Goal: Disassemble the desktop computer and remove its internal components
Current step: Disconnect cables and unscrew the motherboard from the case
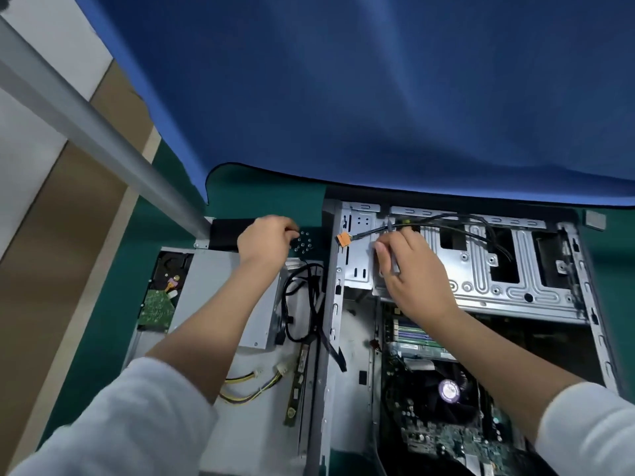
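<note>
The open desktop case (584, 290) lies on its side on a green mat. My right hand (412, 269) rests on the silver drive cage (488, 280) and grips a thin grey screwdriver (394, 262), tip pointing toward the cage's top left corner. A black cable with an orange connector (343, 239) runs over the cage. My left hand (264, 240) reaches to a small pile of screws (304, 242) on the mat, fingertips bunched at its edge; whether they pinch a screw is hidden. The motherboard (443, 438) with its CPU fan (448, 391) sits in the case's lower part.
Removed parts lie left of the case on a grey side panel (254, 424): a hard drive (161, 297), a silver power supply (223, 286), black cables (302, 304), yellow-black wires (251, 386) and a memory stick (296, 386). A blue cloth (378, 97) hangs behind. A metal post (103, 132) stands at left.
</note>
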Tool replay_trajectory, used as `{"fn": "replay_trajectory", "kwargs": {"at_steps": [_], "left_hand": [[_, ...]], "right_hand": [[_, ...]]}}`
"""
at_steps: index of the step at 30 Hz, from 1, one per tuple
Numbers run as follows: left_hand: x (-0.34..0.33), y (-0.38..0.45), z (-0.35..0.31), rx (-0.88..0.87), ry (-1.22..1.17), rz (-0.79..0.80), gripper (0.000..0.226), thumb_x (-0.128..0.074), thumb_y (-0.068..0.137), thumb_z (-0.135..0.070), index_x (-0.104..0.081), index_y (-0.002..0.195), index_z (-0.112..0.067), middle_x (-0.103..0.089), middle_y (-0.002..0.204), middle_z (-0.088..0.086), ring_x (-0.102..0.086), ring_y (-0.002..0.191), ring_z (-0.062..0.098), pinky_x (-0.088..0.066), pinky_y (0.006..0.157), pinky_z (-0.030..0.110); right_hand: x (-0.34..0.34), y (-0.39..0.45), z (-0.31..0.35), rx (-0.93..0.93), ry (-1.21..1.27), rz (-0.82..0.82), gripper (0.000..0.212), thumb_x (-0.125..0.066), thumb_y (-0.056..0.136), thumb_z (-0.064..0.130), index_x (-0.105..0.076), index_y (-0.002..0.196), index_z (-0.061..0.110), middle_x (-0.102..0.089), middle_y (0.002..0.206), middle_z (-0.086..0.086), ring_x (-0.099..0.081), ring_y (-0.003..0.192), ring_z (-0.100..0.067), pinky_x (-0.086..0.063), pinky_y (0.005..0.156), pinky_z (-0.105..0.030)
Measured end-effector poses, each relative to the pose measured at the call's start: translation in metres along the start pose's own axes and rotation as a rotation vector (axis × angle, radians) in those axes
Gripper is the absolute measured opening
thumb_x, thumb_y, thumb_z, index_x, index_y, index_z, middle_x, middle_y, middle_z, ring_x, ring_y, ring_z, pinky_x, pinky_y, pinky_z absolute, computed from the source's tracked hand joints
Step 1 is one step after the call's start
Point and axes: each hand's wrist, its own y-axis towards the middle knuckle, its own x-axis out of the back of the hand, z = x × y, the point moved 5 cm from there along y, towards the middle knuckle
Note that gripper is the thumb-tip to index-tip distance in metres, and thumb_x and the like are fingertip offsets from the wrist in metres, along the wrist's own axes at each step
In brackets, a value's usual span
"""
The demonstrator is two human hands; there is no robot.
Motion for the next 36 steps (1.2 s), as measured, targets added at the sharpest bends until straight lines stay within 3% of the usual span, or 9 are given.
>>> {"fn": "replay_trajectory", "kwargs": {"at_steps": [3, 8, 14, 19, 23, 27, 31, 34, 36], "left_hand": [[-0.013, 0.028, -0.004, 0.005, 0.201, 0.077, 0.020, -0.056, 0.092, -0.023, -0.066, 0.108, -0.028, -0.067, 0.103, 0.005, -0.063, 0.091, 0.029, -0.038, 0.062, 0.027], [-0.037, 0.048, -0.011, 0.000, 0.540, 0.284, 0.023, -0.056, 0.078, 0.003, -0.062, 0.088, -0.017, -0.046, 0.067, 0.001, -0.041, 0.053, 0.017, -0.027, 0.046, 0.021], [-0.052, 0.055, -0.005, -0.005, 0.622, 0.328, 0.017, -0.057, 0.079, 0.002, -0.058, 0.080, -0.016, -0.040, 0.067, 0.004, -0.039, 0.059, 0.019, -0.036, 0.053, 0.026], [-0.052, 0.057, -0.004, -0.003, 0.625, 0.330, 0.019, -0.056, 0.080, 0.002, -0.064, 0.084, -0.016, -0.050, 0.067, 0.001, -0.042, 0.053, 0.017, -0.037, 0.052, 0.024], [-0.047, 0.054, -0.006, -0.024, 0.631, 0.335, 0.023, -0.055, 0.082, 0.000, -0.065, 0.093, -0.018, -0.048, 0.070, 0.001, -0.048, 0.064, 0.020, -0.037, 0.056, 0.025], [-0.025, 0.043, -0.010, -0.032, 0.506, 0.258, 0.022, -0.052, 0.085, -0.003, -0.065, 0.098, -0.015, -0.063, 0.093, 0.008, -0.052, 0.074, 0.028, -0.039, 0.061, 0.027], [0.013, 0.013, -0.026, -0.037, 0.094, 0.050, 0.028, -0.047, 0.093, -0.014, -0.066, 0.113, -0.019, -0.066, 0.108, 0.012, -0.060, 0.097, 0.034, -0.050, 0.076, 0.035], [0.036, -0.038, -0.054, -0.178, -0.212, -0.156, 0.028, -0.045, 0.096, -0.015, -0.060, 0.121, -0.015, -0.064, 0.113, 0.005, -0.056, 0.106, 0.023, -0.044, 0.092, 0.033], [0.038, -0.082, -0.076, -0.326, -0.290, -0.206, 0.028, -0.049, 0.095, -0.013, -0.056, 0.122, -0.014, -0.059, 0.116, 0.002, -0.050, 0.108, 0.016, -0.036, 0.097, 0.025]], "right_hand": [[0.003, 0.000, 0.002, 0.009, 0.001, -0.014, 0.032, -0.034, 0.100, 0.034, -0.058, 0.094, 0.014, -0.054, 0.086, 0.003, -0.046, 0.080, -0.015, -0.034, 0.067, -0.025], [0.004, 0.000, 0.003, 0.006, 0.018, -0.009, 0.034, -0.031, 0.099, 0.034, -0.057, 0.092, 0.014, -0.054, 0.084, 0.004, -0.044, 0.080, -0.014, -0.034, 0.067, -0.024], [0.003, -0.001, 0.001, -0.003, 0.027, 0.004, 0.029, -0.035, 0.099, 0.030, -0.058, 0.093, 0.013, -0.055, 0.085, 0.003, -0.045, 0.082, -0.016, -0.039, 0.069, -0.026], [0.004, 0.000, 0.001, -0.012, 0.079, 0.014, 0.025, -0.037, 0.095, 0.029, -0.058, 0.092, 0.015, -0.054, 0.085, 0.005, -0.044, 0.083, -0.012, -0.037, 0.070, -0.024], [0.005, -0.002, 0.000, -0.045, 0.144, 0.023, 0.019, -0.045, 0.089, 0.025, -0.061, 0.095, 0.016, -0.054, 0.089, 0.006, -0.045, 0.088, -0.009, -0.036, 0.072, -0.021], [0.006, -0.002, 0.000, -0.055, 0.189, 0.021, 0.021, -0.044, 0.088, 0.028, -0.061, 0.096, 0.018, -0.054, 0.089, 0.008, -0.046, 0.089, -0.007, -0.038, 0.073, -0.022], [0.012, -0.004, 0.000, -0.084, 0.310, 0.030, 0.026, -0.037, 0.096, 0.023, -0.062, 0.098, 0.020, -0.054, 0.088, 0.016, -0.047, 0.082, 0.005, -0.036, 0.068, -0.015], [0.024, -0.013, -0.007, -0.173, 0.524, 0.042, 0.020, -0.039, 0.100, 0.022, -0.056, 0.109, 0.026, -0.056, 0.071, 0.022, -0.050, 0.060, 0.007, -0.035, 0.053, -0.009], [0.037, -0.027, -0.017, -0.212, 0.627, 0.051, 0.020, -0.043, 0.099, 0.023, -0.047, 0.115, 0.034, -0.063, 0.079, 0.016, -0.057, 0.061, 0.004, -0.041, 0.052, -0.010]]}}
